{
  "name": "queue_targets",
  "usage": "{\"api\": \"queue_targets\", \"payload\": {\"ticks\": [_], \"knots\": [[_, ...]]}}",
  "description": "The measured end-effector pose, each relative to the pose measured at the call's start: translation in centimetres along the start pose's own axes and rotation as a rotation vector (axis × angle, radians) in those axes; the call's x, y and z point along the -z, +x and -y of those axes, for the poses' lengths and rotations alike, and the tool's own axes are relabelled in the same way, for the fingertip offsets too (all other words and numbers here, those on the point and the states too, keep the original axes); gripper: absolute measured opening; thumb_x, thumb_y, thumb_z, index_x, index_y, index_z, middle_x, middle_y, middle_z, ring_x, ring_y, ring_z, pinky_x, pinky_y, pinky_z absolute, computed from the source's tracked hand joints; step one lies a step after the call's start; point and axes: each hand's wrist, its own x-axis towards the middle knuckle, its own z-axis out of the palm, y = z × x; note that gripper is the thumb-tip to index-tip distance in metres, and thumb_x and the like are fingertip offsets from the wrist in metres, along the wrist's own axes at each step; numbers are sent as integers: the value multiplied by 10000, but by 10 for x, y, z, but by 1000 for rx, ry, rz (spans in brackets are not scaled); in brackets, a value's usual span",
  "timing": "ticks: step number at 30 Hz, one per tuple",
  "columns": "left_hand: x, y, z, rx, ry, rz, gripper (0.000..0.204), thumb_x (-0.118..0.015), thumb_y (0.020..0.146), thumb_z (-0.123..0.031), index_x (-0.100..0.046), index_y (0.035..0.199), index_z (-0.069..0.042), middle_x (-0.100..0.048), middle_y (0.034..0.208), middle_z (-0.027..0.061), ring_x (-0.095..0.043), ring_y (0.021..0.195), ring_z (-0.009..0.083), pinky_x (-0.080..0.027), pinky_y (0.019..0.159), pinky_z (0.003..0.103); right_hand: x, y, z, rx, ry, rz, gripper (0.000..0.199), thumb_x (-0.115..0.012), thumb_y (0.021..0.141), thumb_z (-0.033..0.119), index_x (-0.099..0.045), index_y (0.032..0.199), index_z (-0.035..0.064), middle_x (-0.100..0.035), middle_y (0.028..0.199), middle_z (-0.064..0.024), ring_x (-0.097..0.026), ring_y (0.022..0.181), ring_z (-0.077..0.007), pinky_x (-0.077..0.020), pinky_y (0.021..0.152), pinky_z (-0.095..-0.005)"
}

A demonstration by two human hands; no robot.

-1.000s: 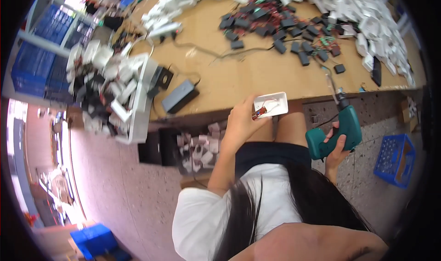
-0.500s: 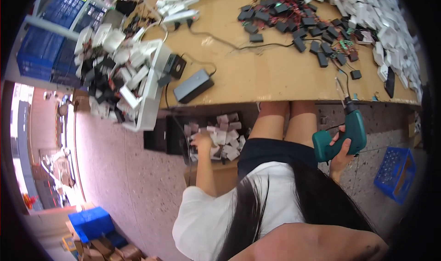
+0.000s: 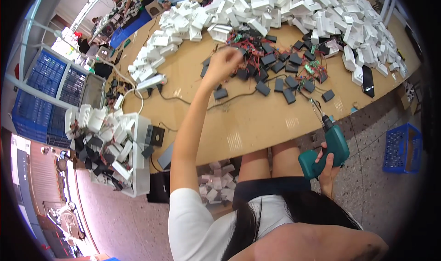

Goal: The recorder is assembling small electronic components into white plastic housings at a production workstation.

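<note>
**Bench layout, seated position**

Table [image 3: 257,123] ahead of the person. On it: heap of plastic housings [image 3: 294,8] along the far edge; cluster of small wired modules [image 3: 275,72] nearer, centre. Left hand [image 3: 223,61] over the cluster's left end. Right hand [image 3: 327,169] with power screwdriver [image 3: 328,148] below the near edge, right. Bin of parts [image 3: 110,151] at the table's left end. Crate [image 3: 402,148] on floor, far right.

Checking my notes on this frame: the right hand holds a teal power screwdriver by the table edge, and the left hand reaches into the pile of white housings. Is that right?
Not quite. In the head view the left hand reaches into the black parts with wires, not the white housings. The right hand does hold the teal screwdriver by the table edge.
</note>
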Motion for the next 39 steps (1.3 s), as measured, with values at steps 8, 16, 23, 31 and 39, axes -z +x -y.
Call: {"api": "queue_targets", "payload": {"ticks": [8, 16, 23, 31, 39], "knots": [[-19, 284, 67, 256, 133, -566, 448, -595, 971, -440, -809, 1034, -52, -758, 1050, 260, -730, 1019, 435, -556, 891, 476, 39, 115, 0, -102, 81, -57, 432, -562, 1099, 341, -555, 1349, -11, -647, 1216, -94, -601, 803, -128, -507, 701, -277], [-22, 247, 61, 151, 287, -984, 162, -781, 866, -225, -826, 1020, -202, -792, 992, 91, -727, 916, 354, -434, 922, 536, 41, 127, -2, -61, 8, -45, 403, -530, 1095, 295, -574, 1329, -30, -648, 1196, -91, -600, 830, -138, -515, 712, -307], [-61, 11, -34, -370, 512, -631, 189, -755, 881, -70, -724, 1067, -64, -745, 891, 70, -682, 840, 240, -447, 916, 445, 47, 74, 9, -87, 6, 21, 458, -518, 1105, 385, -567, 1321, -16, -625, 1211, -91, -587, 828, -140, -501, 729, -312], [-142, -178, -18, -566, 836, -279, 286, -690, 831, -33, -728, 1102, -116, -723, 949, 26, -684, 905, 196, -409, 1031, 452, 43, 21, 7, -72, 48, 128, 451, -521, 1101, 388, -588, 1315, -3, -625, 1004, -67, -575, 797, -133, -488, 727, -305], [-165, -213, -15, -617, 873, -227, 245, -723, 888, -99, -734, 1133, -107, -723, 947, 24, -679, 889, 184, -425, 961, 410, 68, -10, 13, -96, 37, 104, 456, -524, 1097, 395, -613, 1307, 0, -614, 947, -48, -577, 791, -127, -485, 731, -288]]}}
